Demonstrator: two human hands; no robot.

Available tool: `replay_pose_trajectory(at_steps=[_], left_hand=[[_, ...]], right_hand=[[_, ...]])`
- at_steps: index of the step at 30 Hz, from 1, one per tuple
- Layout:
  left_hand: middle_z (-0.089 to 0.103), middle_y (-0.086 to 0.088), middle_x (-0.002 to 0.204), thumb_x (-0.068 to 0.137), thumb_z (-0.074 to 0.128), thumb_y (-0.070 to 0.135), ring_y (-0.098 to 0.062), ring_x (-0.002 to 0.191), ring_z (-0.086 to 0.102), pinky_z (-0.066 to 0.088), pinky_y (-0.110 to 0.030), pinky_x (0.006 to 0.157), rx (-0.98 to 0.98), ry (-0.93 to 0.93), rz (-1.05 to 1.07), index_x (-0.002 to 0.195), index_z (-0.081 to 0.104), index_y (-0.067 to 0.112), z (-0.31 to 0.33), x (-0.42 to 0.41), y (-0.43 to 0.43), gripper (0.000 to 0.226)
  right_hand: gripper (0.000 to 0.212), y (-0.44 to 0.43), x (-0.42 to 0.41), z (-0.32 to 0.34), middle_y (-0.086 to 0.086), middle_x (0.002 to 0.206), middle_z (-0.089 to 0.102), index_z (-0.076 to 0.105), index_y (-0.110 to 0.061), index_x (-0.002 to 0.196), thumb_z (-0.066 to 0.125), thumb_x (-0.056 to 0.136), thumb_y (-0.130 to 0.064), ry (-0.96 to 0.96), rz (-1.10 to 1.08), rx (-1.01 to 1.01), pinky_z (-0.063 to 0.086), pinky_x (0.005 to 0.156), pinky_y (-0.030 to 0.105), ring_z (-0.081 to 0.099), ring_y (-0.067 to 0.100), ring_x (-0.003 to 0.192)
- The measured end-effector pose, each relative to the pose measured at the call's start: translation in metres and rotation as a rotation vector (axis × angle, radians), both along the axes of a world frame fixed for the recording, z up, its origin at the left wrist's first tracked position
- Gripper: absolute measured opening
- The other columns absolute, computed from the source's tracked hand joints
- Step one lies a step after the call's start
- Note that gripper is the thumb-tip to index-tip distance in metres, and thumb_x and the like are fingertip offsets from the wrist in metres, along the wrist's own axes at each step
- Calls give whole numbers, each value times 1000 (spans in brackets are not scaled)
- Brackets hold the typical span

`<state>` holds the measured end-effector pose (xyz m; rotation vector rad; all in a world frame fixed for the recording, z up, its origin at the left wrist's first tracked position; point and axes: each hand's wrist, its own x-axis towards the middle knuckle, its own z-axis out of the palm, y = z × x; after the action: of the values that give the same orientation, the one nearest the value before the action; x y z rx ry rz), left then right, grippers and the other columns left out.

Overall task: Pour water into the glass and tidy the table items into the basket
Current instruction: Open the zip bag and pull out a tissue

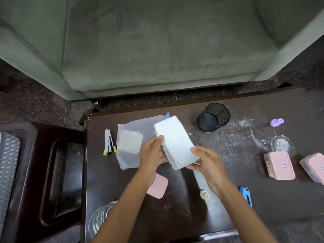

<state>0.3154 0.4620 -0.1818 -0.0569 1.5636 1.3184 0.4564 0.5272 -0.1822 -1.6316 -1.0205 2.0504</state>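
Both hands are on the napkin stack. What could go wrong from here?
The white stack of paper napkins is pinched along its near edges by the left hand and right hand, so sheets may fan out or slip. The clear glass vessel at the dark table's near left edge sits under the left forearm; drawing back could knock it.

We see both bare forearms reach in from the lower edge and draw together. The left hand (152, 155) grips the white stack (175, 137) at its left edge, thumb on top. The right hand (208, 163) pinches its near corner, thumb above.
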Motion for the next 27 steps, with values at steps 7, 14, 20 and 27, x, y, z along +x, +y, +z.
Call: replay_pose_trajectory(at_steps=[7,14,20,27], left_hand=[[63,11,83,91,56,24,-12,79,63,53,-13,55,15,313,-30,77,57,28,8,9,8,15],[70,9,74,88,62,20,-11,72,66,53,-15,56,96,216,-38,75,67,24,14,19,3,14],[68,-9,89,91,56,31,-26,82,62,48,-26,64,35,153,-8,88,68,15,11,16,-2,20],[71,-3,101,89,58,31,-21,92,68,56,-22,70,28,14,-71,98,68,20,7,22,-5,18]], right_hand=[[29,1,-7,8,-6,104,49,62,-12,109,63,82,-3,-405,288,831,46,78,22,55,17,97],[8,-6,-27,13,-2,78,65,65,-7,83,71,77,-6,-86,244,517,50,65,14,61,1,67],[14,-8,-18,10,-1,73,62,64,-14,72,61,83,-6,-78,-10,241,44,61,22,54,9,66],[4,-9,-17,17,8,81,68,61,-6,83,62,85,-9,165,-55,15,54,68,33,64,18,71]])
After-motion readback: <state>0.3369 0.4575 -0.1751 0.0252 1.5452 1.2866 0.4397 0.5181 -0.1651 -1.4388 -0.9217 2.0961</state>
